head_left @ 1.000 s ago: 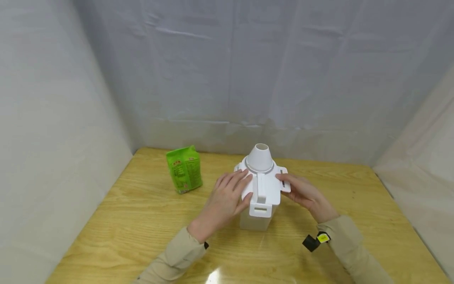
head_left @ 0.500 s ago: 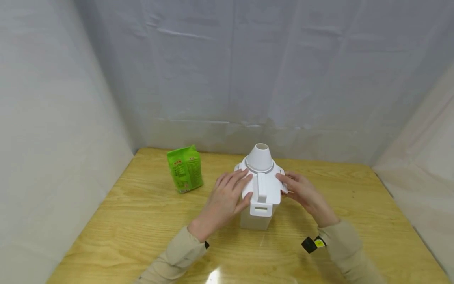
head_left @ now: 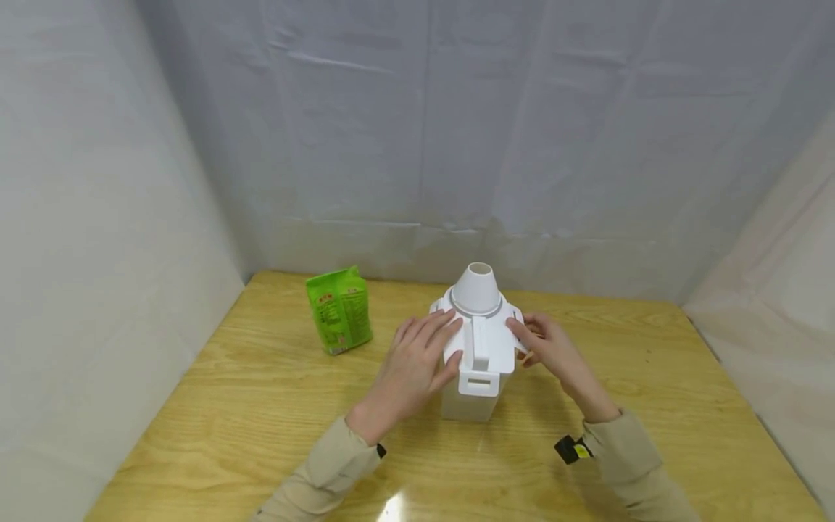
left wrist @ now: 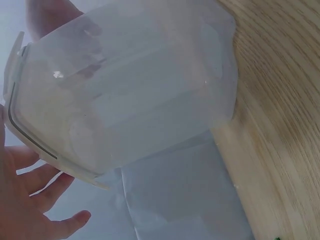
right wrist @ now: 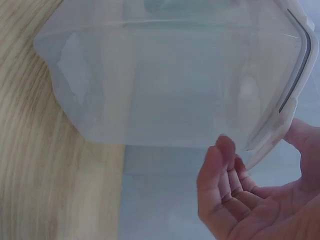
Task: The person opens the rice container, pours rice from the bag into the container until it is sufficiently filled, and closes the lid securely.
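The box [head_left: 468, 409] stands upright near the middle of the table [head_left: 215, 413], its white lid [head_left: 501, 344] on top between the two hands. The left hand [head_left: 407, 362] lies over the lid's left side, fingers relaxed and spread apart. The right hand [head_left: 557, 351] has its thumb on the lid's right edge and its fingers curled round the side flap [right wrist: 272, 137], tips towards the box wall; how hard they squeeze I cannot tell. Working that flap seems to be the step in hand, and it would go best with the left palm pressing flat and steady, so that the lid does not rock or the box turn. Pressure on the flap is better kept even along its length, with fingertips out of the gap against the wall. The front flap [head_left: 479, 383] sticks out below the lid, and whether it is fastened I cannot tell. The cone [head_left: 478, 291] rises at the lid's back, so a hand crossing there should lift over it. The green packet [head_left: 341, 312] stands to the left, well apart from the box, with bare wood between. The table's far edge runs behind both, close to the back sheet [head_left: 457, 145], so the roomier way out for the right hand is sideways over the wood to its right.
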A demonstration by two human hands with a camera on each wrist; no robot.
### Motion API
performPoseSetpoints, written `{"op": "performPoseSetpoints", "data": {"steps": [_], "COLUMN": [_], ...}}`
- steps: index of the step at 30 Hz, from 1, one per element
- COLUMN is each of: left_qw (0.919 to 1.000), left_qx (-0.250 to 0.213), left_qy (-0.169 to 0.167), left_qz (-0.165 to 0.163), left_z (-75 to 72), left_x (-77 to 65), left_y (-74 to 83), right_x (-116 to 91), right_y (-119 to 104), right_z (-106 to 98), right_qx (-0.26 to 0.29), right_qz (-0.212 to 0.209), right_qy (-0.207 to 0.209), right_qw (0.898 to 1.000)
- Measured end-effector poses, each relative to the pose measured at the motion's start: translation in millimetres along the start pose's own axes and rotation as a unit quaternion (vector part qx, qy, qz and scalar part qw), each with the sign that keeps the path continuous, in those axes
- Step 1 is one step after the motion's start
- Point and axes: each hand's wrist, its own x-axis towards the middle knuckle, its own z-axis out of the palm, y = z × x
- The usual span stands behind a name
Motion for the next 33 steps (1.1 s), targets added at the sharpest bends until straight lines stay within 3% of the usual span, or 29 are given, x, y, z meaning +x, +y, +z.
{"op": "performPoseSetpoints", "data": {"steps": [6,11,17,23,29,33], "left_qw": [0.9999,0.9999,0.9995,0.9992,0.9990,0.9989], "left_qx": [-0.006,-0.013,-0.029,-0.033,-0.033,-0.035], "left_qy": [-0.003,-0.005,0.009,0.020,0.027,0.032], "left_qz": [-0.008,-0.007,0.000,0.011,0.009,0.003], "left_z": [1.5,1.3,-1.5,-1.2,-0.1,0.3], "left_x": [0.1,-0.5,-0.6,0.0,-0.2,-0.5], "left_y": [-1.3,-3.8,-8.0,-9.9,-12.1,-14.0], "right_x": [-6.2,-15.2,-30.9,-39.7,-41.3,-41.0], "right_y": [-3.4,-11.3,-29.2,-38.7,-44.5,-46.7], "right_z": [1.8,6.6,18.3,35.9,55.1,66.1], "right_qx": [-0.080,-0.104,-0.185,-0.265,-0.342,-0.404], "right_qz": [-0.034,-0.114,-0.234,-0.313,-0.344,-0.353], "right_qy": [0.062,0.145,0.185,0.200,0.209,0.241], "right_qw": [0.994,0.977,0.936,0.890,0.849,0.809]}}
